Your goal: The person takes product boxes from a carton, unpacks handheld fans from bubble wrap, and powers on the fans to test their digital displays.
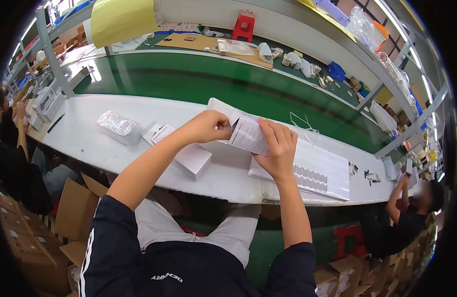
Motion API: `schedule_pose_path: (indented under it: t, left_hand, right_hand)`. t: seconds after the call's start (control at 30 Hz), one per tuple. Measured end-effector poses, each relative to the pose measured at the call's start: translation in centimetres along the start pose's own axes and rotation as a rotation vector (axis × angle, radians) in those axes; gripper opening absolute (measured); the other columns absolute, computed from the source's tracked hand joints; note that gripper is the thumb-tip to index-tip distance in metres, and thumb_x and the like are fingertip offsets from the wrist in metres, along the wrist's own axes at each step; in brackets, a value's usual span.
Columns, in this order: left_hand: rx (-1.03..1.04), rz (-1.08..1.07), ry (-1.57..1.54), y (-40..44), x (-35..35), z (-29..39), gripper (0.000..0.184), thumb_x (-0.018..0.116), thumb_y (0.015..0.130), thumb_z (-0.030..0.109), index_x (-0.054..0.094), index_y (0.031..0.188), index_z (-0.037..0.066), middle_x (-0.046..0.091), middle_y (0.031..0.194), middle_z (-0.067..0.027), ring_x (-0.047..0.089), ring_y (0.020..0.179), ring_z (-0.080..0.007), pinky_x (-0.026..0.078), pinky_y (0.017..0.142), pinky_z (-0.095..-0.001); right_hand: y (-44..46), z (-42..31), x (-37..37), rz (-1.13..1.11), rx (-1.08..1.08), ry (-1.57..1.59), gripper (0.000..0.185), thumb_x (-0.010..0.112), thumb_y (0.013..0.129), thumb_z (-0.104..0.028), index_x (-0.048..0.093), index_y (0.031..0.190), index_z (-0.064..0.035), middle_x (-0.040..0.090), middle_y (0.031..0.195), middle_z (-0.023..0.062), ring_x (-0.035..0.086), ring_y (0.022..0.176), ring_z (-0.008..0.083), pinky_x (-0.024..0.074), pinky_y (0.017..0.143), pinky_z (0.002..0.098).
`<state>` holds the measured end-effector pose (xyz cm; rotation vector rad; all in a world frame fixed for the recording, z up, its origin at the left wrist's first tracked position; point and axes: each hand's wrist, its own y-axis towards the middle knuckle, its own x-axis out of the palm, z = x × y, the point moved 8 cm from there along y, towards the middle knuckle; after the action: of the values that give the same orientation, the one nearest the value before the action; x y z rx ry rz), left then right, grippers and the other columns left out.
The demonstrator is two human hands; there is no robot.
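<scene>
A small white carton (249, 136) printed with text is held up over the white table, tilted, with its open end and flaps toward the left. My right hand (279, 148) is closed around its right side, thumb underneath and fingers on top. At the open end is my left hand (211, 127), its fingers curled together at the opening; what they pinch is hidden. Below my left forearm lies another white box (192, 161), with an open-flapped carton (159, 132) beside it. Farther left rests a bubble-wrapped item (120, 126).
A white sheet stack with grey labels (310, 178) lies on the right of the table (84, 119). Small dark parts (371, 176) sit beyond it. Behind runs a green conveyor belt (179, 79). People work at both sides; cardboard boxes (77, 208) stand at lower left.
</scene>
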<state>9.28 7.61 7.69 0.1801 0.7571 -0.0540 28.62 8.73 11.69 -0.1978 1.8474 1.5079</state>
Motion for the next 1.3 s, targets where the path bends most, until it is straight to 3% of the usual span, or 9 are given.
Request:
schedule_pose_path:
  t: [0.13,0.23,0.47,0.7,0.8,0.9,1.03,1.2,1.3]
  left_hand:
    - [0.076,-0.006,-0.326,0.2,-0.2,0.4,0.027,0.063,0.094,0.025,0.058,0.076,0.005,0.052,0.071,0.0044,0.042,0.069,-0.0070,0.035,0.061,-0.0259]
    - [0.066,0.172,-0.408,0.8,-1.5,-0.7,0.029,0.062,0.096,0.026,0.055,0.076,0.007,0.048,0.070,0.0062,0.039,0.069,-0.0064,0.034,0.063,-0.0254]
    - [-0.009,0.451,-0.040,0.4,-4.1,-4.9,0.028,0.055,0.100,0.022,0.050,0.083,0.001,0.044,0.080,-0.0071,0.043,0.074,-0.0186,0.037,0.067,-0.0323]
    - [-0.108,0.337,0.432,-0.6,-5.9,-8.1,0.023,0.065,0.092,0.027,0.056,0.088,0.006,0.056,0.090,-0.0097,0.056,0.084,-0.0276,0.046,0.075,-0.0381]
    - [0.070,0.615,0.720,-1.9,-5.7,-5.7,0.026,0.070,0.087,0.031,0.058,0.097,0.009,0.059,0.095,-0.0088,0.059,0.091,-0.0288,0.049,0.079,-0.0392]
    - [0.174,0.317,0.648,-1.4,-3.1,-0.2,0.037,0.075,0.083,0.034,0.059,0.105,0.010,0.061,0.096,-0.0088,0.060,0.096,-0.0290,0.049,0.081,-0.0393]
    - [-0.380,-0.291,0.658,-0.9,1.0,-3.1,0.047,0.082,0.072,0.027,0.062,0.110,0.008,0.070,0.105,-0.0122,0.067,0.100,-0.0308,0.053,0.081,-0.0392]
    - [-0.206,-0.161,0.643,0.5,0.1,-5.4,0.039,0.081,0.072,0.022,0.066,0.103,0.004,0.072,0.096,-0.0141,0.070,0.092,-0.0284,0.055,0.081,-0.0397]
    - [-0.122,0.134,0.163,-1.2,-4.7,0.7,0.026,0.076,0.077,0.010,0.067,0.100,0.003,0.071,0.092,-0.0118,0.069,0.087,-0.0187,0.056,0.077,-0.0327]
  right_hand:
    - [-0.1,0.7,-0.4,0.042,0.026,0.036,0.085,0.086,0.049,-0.012,0.061,0.130,-0.0136,0.064,0.117,0.0040,0.060,0.103,0.0241,0.0396,0.088,0.0393]
    - [-0.3,1.8,-0.5,-0.028,0.083,0.047,0.087,0.088,0.053,-0.017,0.059,0.135,-0.0131,0.065,0.116,0.0047,0.060,0.102,0.0237,0.0399,0.087,0.0385]
    - [-2.3,4.3,-0.6,-0.247,0.179,0.021,0.087,0.088,0.058,-0.024,0.056,0.138,-0.0146,0.066,0.111,0.0049,0.062,0.098,0.0237,0.0394,0.085,0.0379]
    - [-4.2,7.3,-4.2,-0.346,0.197,-0.218,0.087,0.088,0.056,-0.023,0.057,0.137,-0.0165,0.065,0.112,0.0053,0.060,0.101,0.0241,0.0391,0.087,0.0402]
    - [-4.0,7.4,-5.4,-0.292,0.222,-0.252,0.086,0.088,0.056,-0.022,0.057,0.136,-0.0158,0.064,0.112,0.0057,0.059,0.102,0.0245,0.0389,0.087,0.0406]
    - [-3.5,6.8,-6.3,-0.220,0.222,-0.258,0.085,0.088,0.057,-0.021,0.057,0.136,-0.0144,0.065,0.114,0.0064,0.060,0.103,0.0246,0.0390,0.087,0.0403]
    - [-3.4,5.2,-6.2,-0.167,0.204,-0.156,0.085,0.088,0.057,-0.021,0.057,0.136,-0.0129,0.065,0.116,0.0068,0.060,0.104,0.0245,0.0392,0.087,0.0398]
    - [-3.6,3.6,-6.0,-0.122,0.195,-0.103,0.084,0.088,0.058,-0.022,0.057,0.135,-0.0108,0.065,0.116,0.0076,0.060,0.104,0.0242,0.0394,0.087,0.0391]
    - [-4.2,3.7,-5.9,-0.123,0.237,-0.088,0.086,0.088,0.058,-0.020,0.055,0.137,-0.0094,0.065,0.119,0.0094,0.060,0.108,0.0259,0.0396,0.090,0.0389]
